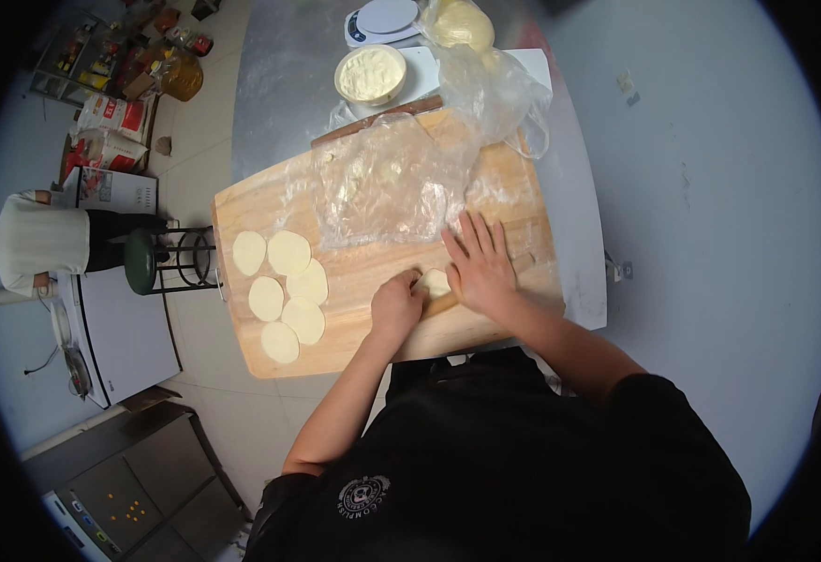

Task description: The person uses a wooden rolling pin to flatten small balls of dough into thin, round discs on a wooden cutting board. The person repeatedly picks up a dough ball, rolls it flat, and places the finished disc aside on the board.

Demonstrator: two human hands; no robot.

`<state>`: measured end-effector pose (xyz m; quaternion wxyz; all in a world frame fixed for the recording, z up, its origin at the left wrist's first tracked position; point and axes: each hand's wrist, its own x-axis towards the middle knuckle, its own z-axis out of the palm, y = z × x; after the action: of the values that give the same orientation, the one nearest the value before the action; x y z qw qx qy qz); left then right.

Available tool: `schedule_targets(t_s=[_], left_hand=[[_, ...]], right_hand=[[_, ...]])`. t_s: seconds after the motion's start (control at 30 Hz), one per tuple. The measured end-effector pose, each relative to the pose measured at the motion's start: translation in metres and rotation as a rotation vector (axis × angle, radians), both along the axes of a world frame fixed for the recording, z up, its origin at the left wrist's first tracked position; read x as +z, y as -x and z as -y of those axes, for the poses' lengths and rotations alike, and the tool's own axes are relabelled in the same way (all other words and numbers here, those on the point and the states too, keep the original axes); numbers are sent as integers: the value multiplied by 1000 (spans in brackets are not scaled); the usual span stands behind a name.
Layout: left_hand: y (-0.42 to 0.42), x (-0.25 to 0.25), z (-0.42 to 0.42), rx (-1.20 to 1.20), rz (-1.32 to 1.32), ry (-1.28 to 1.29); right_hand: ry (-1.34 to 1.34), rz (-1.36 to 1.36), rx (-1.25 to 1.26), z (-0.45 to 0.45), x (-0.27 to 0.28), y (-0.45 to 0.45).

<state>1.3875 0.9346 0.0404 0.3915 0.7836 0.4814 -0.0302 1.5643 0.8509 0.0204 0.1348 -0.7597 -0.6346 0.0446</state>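
Note:
On the wooden board, my left hand pinches the near left edge of a small dough round. My right hand lies flat with its fingers spread, its palm over a thin wooden rolling pin. The pin runs slantwise under that palm, at the near side of the dough round, and its far end shows to the right. Part of the round is hidden by my hands. Several rolled dough rounds lie at the board's left, some overlapping. Beyond my hands a clear plastic sheet covers lumps I cannot make out.
A dark wooden stick lies along the board's far edge. Past it stand a bowl of flour, a kitchen scale and a plastic bag with dough. At left are a green stool and a person beside a white chest freezer.

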Motion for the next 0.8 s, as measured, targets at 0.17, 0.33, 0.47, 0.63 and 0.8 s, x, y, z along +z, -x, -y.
schedule_targets(t_s=[0.17, 0.33, 0.47, 0.63, 0.8], left_hand=[[-8, -11, -6, 75, 76, -70], [10, -23, 0, 250, 172, 15], [16, -11, 8, 129, 91, 100], [3, -10, 2, 75, 23, -52], [14, -23, -1, 251, 144, 28]], right_hand=[[16, -18, 31, 18, 4, 6], [121, -87, 84, 79, 7, 14], [85, -5, 63, 40, 0, 7], [35, 16, 53, 7, 8, 4], [52, -77, 145, 74, 8, 11]])
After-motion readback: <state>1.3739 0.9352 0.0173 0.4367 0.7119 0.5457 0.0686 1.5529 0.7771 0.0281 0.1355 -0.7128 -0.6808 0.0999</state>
